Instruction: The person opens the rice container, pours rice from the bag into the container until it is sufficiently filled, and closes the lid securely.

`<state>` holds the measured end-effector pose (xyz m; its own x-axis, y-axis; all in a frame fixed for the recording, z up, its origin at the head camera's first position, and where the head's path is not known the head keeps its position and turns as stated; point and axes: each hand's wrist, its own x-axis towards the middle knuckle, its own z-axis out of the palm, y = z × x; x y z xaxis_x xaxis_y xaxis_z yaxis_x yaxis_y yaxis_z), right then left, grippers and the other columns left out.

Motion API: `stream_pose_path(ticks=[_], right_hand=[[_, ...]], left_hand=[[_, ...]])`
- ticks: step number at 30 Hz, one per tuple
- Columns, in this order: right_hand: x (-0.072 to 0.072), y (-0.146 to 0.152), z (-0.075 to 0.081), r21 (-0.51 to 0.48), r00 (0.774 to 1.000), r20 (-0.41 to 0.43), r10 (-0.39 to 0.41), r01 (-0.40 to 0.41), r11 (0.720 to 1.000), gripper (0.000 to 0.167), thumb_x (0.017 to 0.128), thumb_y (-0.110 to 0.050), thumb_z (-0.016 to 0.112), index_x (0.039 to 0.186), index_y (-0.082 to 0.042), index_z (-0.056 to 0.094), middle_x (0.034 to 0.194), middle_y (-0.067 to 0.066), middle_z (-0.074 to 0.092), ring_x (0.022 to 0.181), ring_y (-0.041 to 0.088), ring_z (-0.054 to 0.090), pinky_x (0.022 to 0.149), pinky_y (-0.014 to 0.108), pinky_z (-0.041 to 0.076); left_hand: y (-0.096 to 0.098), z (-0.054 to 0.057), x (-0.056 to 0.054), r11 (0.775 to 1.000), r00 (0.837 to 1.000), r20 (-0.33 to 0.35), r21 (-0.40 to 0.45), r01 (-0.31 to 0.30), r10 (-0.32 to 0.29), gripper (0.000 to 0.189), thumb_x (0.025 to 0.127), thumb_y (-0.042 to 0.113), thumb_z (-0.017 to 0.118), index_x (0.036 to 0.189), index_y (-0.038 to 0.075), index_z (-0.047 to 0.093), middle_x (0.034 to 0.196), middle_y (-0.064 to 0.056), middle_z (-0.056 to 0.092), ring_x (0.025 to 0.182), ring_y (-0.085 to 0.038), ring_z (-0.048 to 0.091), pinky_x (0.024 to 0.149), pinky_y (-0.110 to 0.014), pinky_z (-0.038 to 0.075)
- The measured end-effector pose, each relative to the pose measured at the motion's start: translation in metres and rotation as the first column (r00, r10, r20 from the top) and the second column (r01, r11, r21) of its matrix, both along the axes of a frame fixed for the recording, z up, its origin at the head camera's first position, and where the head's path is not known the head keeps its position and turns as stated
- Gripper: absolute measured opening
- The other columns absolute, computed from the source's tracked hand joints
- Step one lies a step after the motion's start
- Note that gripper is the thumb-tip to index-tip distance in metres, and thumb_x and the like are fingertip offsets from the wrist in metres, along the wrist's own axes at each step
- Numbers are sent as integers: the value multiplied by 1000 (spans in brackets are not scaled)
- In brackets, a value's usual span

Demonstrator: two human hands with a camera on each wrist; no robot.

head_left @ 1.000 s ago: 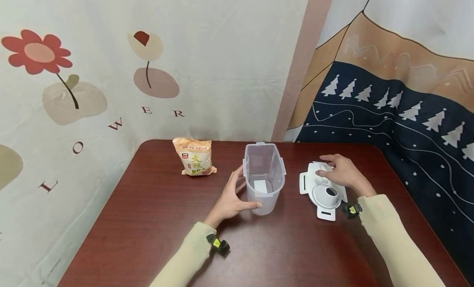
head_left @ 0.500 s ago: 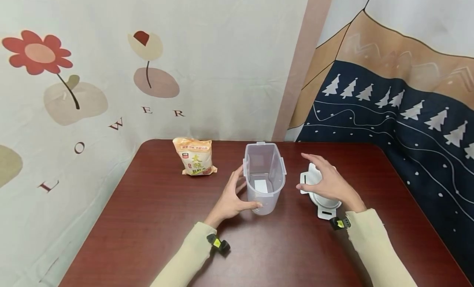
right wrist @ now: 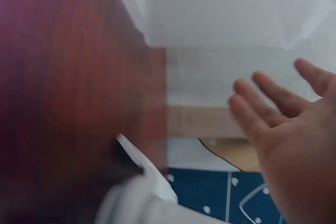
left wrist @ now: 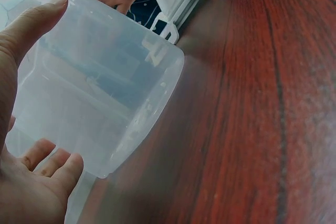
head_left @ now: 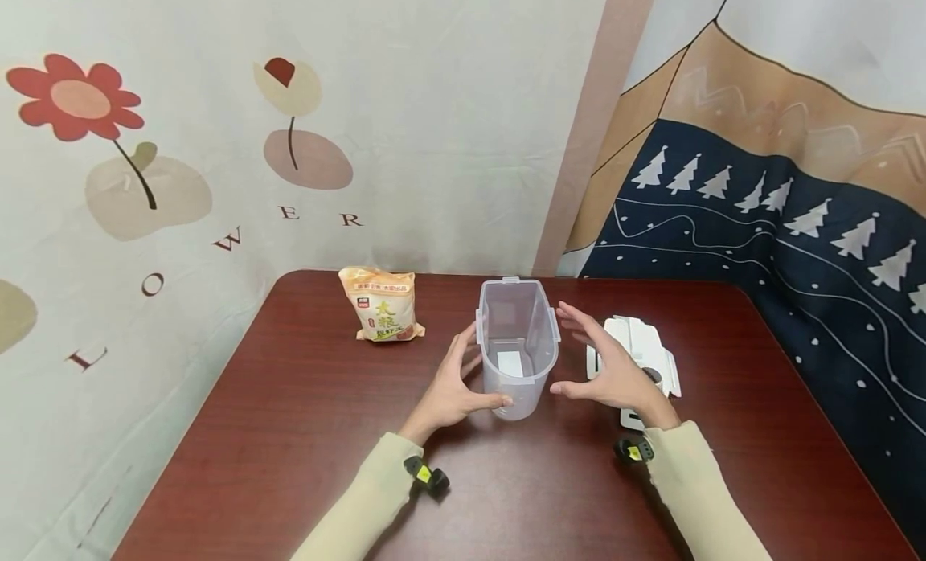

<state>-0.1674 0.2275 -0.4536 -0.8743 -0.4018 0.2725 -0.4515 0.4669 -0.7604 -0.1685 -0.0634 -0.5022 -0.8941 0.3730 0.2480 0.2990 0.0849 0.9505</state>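
Note:
A clear plastic container [head_left: 519, 397], tall and lidless, stands upright on the table with a white label inside at the bottom. My left hand [head_left: 450, 394] holds its left side, the thumb on the near wall and the fingers around the far side. In the left wrist view the thumb lies against the cloudy wall of the container [left wrist: 105, 82]. To the right, my right hand [head_left: 613, 376] is spread with nothing in it, fingertips just short of the container's right wall. Behind that hand lies a white lid [head_left: 640, 337] with side clips, partly covered by it.
A yellowish printed food bag [head_left: 386, 310] stands toward the back left of the dark red wooden table [head_left: 311, 432]. Beyond the table's back edge hang a flower-print curtain [head_left: 448, 127] and a navy cloth with white trees [head_left: 694, 215].
My right hand has left the white lid and moved leftward to the container's right side, uncovering part of the lid. My left hand and the container have stayed put.

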Motion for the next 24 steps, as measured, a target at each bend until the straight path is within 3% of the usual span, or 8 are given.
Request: stream_pose_path(ticks=[7, 15, 19, 24], right_hand=[[3, -20, -16, -155, 1000, -16, -2, 0, 988, 129, 61, -16, 100, 163, -28, 23, 162, 3, 40, 146, 26, 44, 118, 54, 40], [4, -41, -30, -268, 999, -38, -3, -7, 963, 133, 58, -12, 101, 164, -24, 21, 165, 4, 34, 148, 28, 39, 119, 21, 35], [4, -45, -31, -284, 999, -36, -20, 9, 959, 131, 60, -12, 100, 164, -25, 21, 164, 4, 35, 147, 27, 39, 118, 19, 35], [4, -45, -32, -265, 999, -24, -37, 29, 964, 127, 63, -13, 100, 163, -26, 23, 162, 4, 37, 145, 26, 41, 120, 27, 36]], left_hand=[[2, 9, 5, 1000, 1000, -11, 10, 5, -5, 124, 66, -2, 94, 164, 13, 19, 154, -17, 36, 146, -46, 37, 120, -50, 39], [1, 0, 1, 1000, 1000, -22, 9, -1, 1, 124, 67, 4, 96, 163, 30, 22, 153, -22, 35, 146, -39, 39, 120, -42, 40], [1, -3, 0, 1000, 1000, -23, 15, 11, -11, 122, 68, 8, 96, 162, 34, 23, 153, -23, 35, 146, -38, 39, 120, -39, 40], [0, -2, 0, 1000, 1000, -26, 17, 13, -13, 122, 68, 8, 96, 162, 32, 22, 153, -23, 34, 147, -41, 38, 120, -41, 40]])
